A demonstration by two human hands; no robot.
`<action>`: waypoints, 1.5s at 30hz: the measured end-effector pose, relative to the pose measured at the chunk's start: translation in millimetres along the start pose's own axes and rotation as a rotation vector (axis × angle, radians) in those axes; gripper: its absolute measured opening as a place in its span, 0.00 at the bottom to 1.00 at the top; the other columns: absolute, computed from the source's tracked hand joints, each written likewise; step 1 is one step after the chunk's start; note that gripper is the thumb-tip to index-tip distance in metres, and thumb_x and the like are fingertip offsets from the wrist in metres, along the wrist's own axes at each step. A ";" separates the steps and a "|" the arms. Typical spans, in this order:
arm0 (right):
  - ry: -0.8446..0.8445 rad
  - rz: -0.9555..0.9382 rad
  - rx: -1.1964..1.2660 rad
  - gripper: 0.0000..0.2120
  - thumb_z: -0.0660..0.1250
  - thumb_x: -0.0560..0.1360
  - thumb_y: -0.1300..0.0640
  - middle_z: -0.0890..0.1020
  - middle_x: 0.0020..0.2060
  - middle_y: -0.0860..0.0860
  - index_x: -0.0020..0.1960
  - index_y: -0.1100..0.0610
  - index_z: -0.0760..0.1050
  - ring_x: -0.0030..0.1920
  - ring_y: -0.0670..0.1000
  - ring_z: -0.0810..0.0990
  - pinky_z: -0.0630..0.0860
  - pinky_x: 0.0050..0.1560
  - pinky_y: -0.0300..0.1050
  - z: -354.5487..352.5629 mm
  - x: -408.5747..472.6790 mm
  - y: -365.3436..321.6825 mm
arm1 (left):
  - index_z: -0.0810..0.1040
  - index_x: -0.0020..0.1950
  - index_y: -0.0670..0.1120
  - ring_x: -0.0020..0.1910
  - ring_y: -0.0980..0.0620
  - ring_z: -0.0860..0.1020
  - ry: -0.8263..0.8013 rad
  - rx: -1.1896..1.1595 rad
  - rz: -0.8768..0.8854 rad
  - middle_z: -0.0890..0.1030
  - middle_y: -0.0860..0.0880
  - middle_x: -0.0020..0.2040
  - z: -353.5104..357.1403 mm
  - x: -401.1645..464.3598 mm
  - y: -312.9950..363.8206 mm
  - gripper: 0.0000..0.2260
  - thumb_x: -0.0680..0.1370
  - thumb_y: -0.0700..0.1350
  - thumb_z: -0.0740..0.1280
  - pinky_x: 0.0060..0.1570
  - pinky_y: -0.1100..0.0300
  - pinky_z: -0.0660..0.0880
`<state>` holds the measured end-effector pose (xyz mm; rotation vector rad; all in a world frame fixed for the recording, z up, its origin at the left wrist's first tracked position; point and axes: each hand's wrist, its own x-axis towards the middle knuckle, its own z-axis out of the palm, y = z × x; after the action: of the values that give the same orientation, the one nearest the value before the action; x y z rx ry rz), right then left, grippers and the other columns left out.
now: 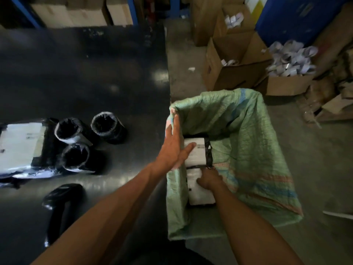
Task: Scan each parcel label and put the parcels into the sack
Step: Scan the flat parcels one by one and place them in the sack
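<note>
My left hand [172, 148] lies flat and open against the rim of the green woven plastic sack [246, 142], centre right. My right hand [209, 179] grips a white-labelled, black-wrapped parcel [198, 190] inside it. Black handheld scanner [61, 199] rests on the dark worktop [86, 73], lower left.

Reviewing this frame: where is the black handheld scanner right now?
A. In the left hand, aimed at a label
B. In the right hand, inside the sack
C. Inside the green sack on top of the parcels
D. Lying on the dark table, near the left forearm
D: the scanner lies unheld on the dark table, while the left hand is open at the sack rim and the right hand grips a parcel inside it.
</note>
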<state>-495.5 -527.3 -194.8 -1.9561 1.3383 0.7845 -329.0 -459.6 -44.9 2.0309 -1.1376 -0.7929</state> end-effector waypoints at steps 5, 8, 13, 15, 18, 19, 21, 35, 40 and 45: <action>0.185 0.005 0.131 0.29 0.66 0.76 0.46 0.76 0.69 0.61 0.76 0.51 0.70 0.68 0.63 0.75 0.73 0.68 0.52 -43.2 -19.2 -12.0 | 0.35 0.80 0.57 0.78 0.42 0.56 -0.001 -0.071 0.013 0.50 0.43 0.80 -11.1 -14.1 7.6 0.47 0.77 0.59 0.69 0.73 0.52 0.62; 0.298 -0.054 0.191 0.25 0.68 0.76 0.46 0.80 0.65 0.61 0.72 0.52 0.74 0.65 0.61 0.78 0.75 0.65 0.51 -78.3 -43.0 -19.4 | 0.44 0.82 0.55 0.72 0.46 0.67 0.030 -0.020 0.017 0.61 0.45 0.76 -35.1 -21.8 6.9 0.42 0.77 0.60 0.68 0.64 0.58 0.66; 0.378 -0.132 0.251 0.28 0.68 0.77 0.43 0.77 0.69 0.58 0.74 0.52 0.73 0.68 0.60 0.76 0.74 0.69 0.53 -130.9 -88.8 -46.0 | 0.60 0.79 0.47 0.67 0.43 0.72 0.077 0.243 0.004 0.68 0.44 0.71 -91.9 -29.5 -8.0 0.33 0.78 0.59 0.66 0.65 0.50 0.70; 0.423 -0.161 0.259 0.28 0.68 0.78 0.42 0.76 0.70 0.56 0.75 0.52 0.71 0.69 0.59 0.75 0.73 0.69 0.51 -147.4 -108.5 -65.5 | 0.63 0.77 0.46 0.64 0.41 0.74 0.081 0.345 0.013 0.69 0.42 0.68 -117.0 -38.9 -17.1 0.30 0.79 0.57 0.66 0.63 0.47 0.72; 0.496 -0.235 0.254 0.25 0.68 0.79 0.43 0.77 0.68 0.55 0.73 0.51 0.72 0.68 0.58 0.76 0.73 0.69 0.53 -161.1 -138.9 -103.2 | 0.65 0.75 0.45 0.63 0.39 0.74 0.102 0.443 -0.002 0.70 0.41 0.66 -153.9 -58.4 -37.0 0.28 0.79 0.56 0.66 0.61 0.45 0.74; 0.522 -0.269 0.252 0.24 0.68 0.79 0.43 0.78 0.66 0.55 0.72 0.51 0.72 0.67 0.57 0.77 0.74 0.68 0.53 -161.9 -147.4 -116.1 | 0.66 0.75 0.45 0.64 0.39 0.74 0.112 0.457 -0.019 0.70 0.41 0.67 -165.4 -65.2 -44.2 0.28 0.78 0.56 0.66 0.61 0.45 0.74; 0.559 -0.331 0.240 0.22 0.68 0.79 0.43 0.81 0.63 0.55 0.69 0.52 0.74 0.63 0.57 0.79 0.76 0.64 0.53 -159.2 -160.6 -143.1 | 0.67 0.73 0.46 0.64 0.38 0.74 0.149 0.469 -0.046 0.70 0.41 0.68 -188.2 -80.1 -60.3 0.27 0.78 0.54 0.67 0.59 0.45 0.74; 0.307 -0.520 -0.041 0.26 0.64 0.71 0.31 0.84 0.56 0.49 0.65 0.43 0.73 0.61 0.54 0.80 0.77 0.60 0.52 -43.7 -225.8 -323.7 | 0.61 0.75 0.42 0.65 0.33 0.71 0.287 0.464 -0.493 0.68 0.35 0.68 -332.7 -164.0 -199.4 0.30 0.78 0.52 0.67 0.59 0.43 0.71; 0.140 -0.469 -0.067 0.33 0.64 0.70 0.30 0.79 0.64 0.51 0.70 0.45 0.70 0.63 0.55 0.79 0.76 0.62 0.53 18.5 -235.6 -366.4 | 0.60 0.73 0.42 0.65 0.33 0.69 0.270 0.454 -0.536 0.66 0.35 0.67 -353.5 -165.2 -237.3 0.31 0.78 0.55 0.68 0.59 0.41 0.70; 0.072 -0.362 -0.096 0.34 0.65 0.75 0.34 0.73 0.72 0.53 0.75 0.50 0.67 0.70 0.57 0.75 0.74 0.66 0.53 79.2 -230.1 -392.3 | 0.58 0.75 0.43 0.68 0.32 0.67 0.203 0.388 -0.531 0.64 0.35 0.69 -364.2 -155.0 -266.1 0.36 0.77 0.61 0.68 0.65 0.40 0.67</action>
<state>-204.8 -224.9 -2.1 -2.2350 0.9576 0.6163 8.4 -124.3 -10.5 2.7296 -0.6741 -0.6174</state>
